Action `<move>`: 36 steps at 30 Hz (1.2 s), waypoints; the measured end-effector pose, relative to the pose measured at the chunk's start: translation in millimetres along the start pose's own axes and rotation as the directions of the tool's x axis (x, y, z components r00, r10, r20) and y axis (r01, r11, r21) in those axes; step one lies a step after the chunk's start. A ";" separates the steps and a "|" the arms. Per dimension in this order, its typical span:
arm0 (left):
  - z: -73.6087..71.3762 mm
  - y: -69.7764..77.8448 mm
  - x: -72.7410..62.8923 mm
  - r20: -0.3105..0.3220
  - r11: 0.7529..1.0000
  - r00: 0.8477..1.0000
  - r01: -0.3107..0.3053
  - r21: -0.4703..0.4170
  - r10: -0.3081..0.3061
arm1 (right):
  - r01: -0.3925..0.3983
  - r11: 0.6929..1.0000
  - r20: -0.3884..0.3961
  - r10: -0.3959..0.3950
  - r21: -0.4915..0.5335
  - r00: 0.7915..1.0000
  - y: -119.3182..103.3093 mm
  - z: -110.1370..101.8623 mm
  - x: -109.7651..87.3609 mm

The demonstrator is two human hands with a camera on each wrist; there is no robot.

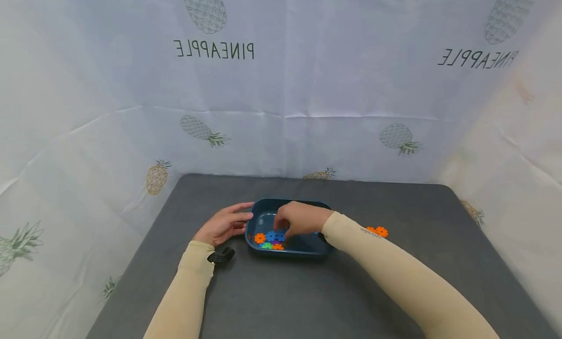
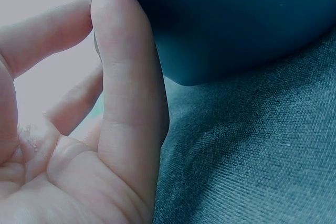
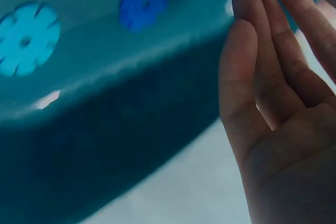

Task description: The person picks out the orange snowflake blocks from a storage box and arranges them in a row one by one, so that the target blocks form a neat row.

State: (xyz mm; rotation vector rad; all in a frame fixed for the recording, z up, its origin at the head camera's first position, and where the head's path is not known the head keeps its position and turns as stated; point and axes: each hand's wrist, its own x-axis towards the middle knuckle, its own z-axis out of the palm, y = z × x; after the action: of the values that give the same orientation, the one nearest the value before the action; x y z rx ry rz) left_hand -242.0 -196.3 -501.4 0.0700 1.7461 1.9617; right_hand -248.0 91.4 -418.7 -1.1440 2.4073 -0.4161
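A dark blue tray [image 1: 287, 254] rests on the grey table, with several small notched, flower-shaped discs at its left end. Among them are an orange disc [image 1: 260, 238], a blue disc [image 1: 271, 236] and a green disc [image 1: 267, 245]. My left hand [image 1: 221, 226] touches the tray's left side with fairly straight fingers; the left wrist view shows a fingertip at the wall. Over the inside of the tray is my right hand [image 1: 303, 218], fingers pointing down near the discs. Its fingers [image 3: 239, 66] are loosely bent, with no disc showing between them.
Orange discs [image 1: 381, 231] lie on the table right of the tray, partly behind the right sleeve. A light blue disc [image 3: 42, 38] and a darker blue disc [image 3: 135, 14] lie inside the tray. White cloth [image 1: 307, 85] with pineapple prints hangs around the table [image 1: 272, 300].
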 end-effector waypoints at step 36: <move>-0.1 0.8 -1.3 0.004 1.000 1.000 -0.002 -0.027 0.002 | 0.061 0.983 0.071 -0.050 -0.172 0.996 -6.5 27.5 25.3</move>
State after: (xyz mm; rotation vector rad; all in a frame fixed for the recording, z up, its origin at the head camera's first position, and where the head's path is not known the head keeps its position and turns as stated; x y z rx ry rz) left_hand -241.1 -196.9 -500.3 0.0661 1.7174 1.9841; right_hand -244.0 65.3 -445.9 -1.2810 2.3956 -0.1844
